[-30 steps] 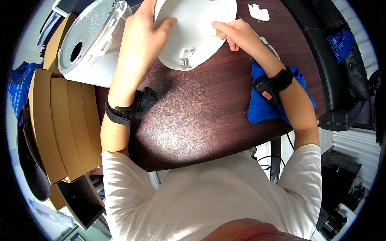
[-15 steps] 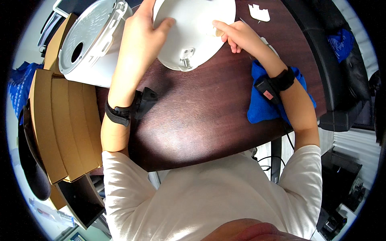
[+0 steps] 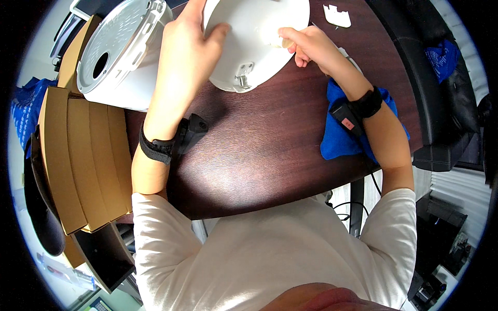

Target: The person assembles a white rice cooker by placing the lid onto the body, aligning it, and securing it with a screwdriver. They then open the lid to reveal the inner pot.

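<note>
A white, bowl-shaped plastic cover [image 3: 254, 31] is tilted above the far part of the table, its hollow inside facing me. My left hand [image 3: 191, 49] grips its left rim, thumb inside and the other fingers out of sight behind. At its right rim my right hand [image 3: 313, 45] is closed, thumb and forefinger pinching a small pale yellowish piece [image 3: 287, 43] against the inner wall. What that piece is cannot be made out. A metal hinge-like fitting [image 3: 242, 76] sits inside the cover's near edge. The cover's far edge lies outside the picture.
A white appliance body [image 3: 129, 88] with a dotted round top stands at the left beside cardboard boxes [image 3: 96, 160]. A blue cloth [image 3: 337, 140] lies under my right forearm. A small white plastic part [image 3: 337, 16] rests at the far right of the dark table [image 3: 259, 155].
The cover and both hands have shifted slightly to the right in the picture. Both grips look the same as before.
</note>
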The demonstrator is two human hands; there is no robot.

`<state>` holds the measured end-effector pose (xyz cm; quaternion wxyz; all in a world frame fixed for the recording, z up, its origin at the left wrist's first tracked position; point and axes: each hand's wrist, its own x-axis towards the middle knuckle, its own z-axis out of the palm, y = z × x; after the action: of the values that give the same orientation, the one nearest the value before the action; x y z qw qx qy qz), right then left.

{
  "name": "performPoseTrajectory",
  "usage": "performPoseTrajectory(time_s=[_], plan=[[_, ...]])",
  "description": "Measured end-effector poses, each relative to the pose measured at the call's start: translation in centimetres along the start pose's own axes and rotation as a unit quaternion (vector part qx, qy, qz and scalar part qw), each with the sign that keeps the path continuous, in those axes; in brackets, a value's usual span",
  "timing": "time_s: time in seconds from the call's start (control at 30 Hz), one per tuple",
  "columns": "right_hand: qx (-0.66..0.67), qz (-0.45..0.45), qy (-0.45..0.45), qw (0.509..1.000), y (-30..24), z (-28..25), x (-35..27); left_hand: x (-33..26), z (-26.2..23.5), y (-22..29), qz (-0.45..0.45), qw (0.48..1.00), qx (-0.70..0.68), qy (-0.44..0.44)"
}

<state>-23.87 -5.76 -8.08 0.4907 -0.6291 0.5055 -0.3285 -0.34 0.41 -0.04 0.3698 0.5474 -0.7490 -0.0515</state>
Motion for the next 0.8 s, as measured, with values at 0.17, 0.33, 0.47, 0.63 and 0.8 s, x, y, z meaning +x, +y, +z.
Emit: performPoseTrajectory(time_s=[0.17, 0.33, 0.47, 0.63, 0.8], plan=[[0.027, -0.002, -0.014, 1.000, -0.11, 0.07, -0.04, 0.08, -0.03, -0.25, -0.001, 1.000, -0.004, 0.001], [0.039, 0.035, -0.034, 0.998, -0.25, -0.18, -0.21, 0.30, -0.07, -0.64, -0.002, 1.000, -0.011, -0.013], [-0.002, 0.026, -0.046, 0.999, -0.10, -0.10, -0.08, 0.16, -0.16, -0.58, -0.003, 1.000, -0.009, -0.019], [0.025, 0.014, -0.040, 0.999, 0.18, 0.06, 0.13, 0.00, -0.01, -0.15, 0.002, 1.000, -0.015, -0.004], [0.044, 0.016, -0.044, 0.998, 0.05, -0.12, -0.08, -0.13, 0.06, 0.18, -0.002, 1.000, -0.003, 0.002]])
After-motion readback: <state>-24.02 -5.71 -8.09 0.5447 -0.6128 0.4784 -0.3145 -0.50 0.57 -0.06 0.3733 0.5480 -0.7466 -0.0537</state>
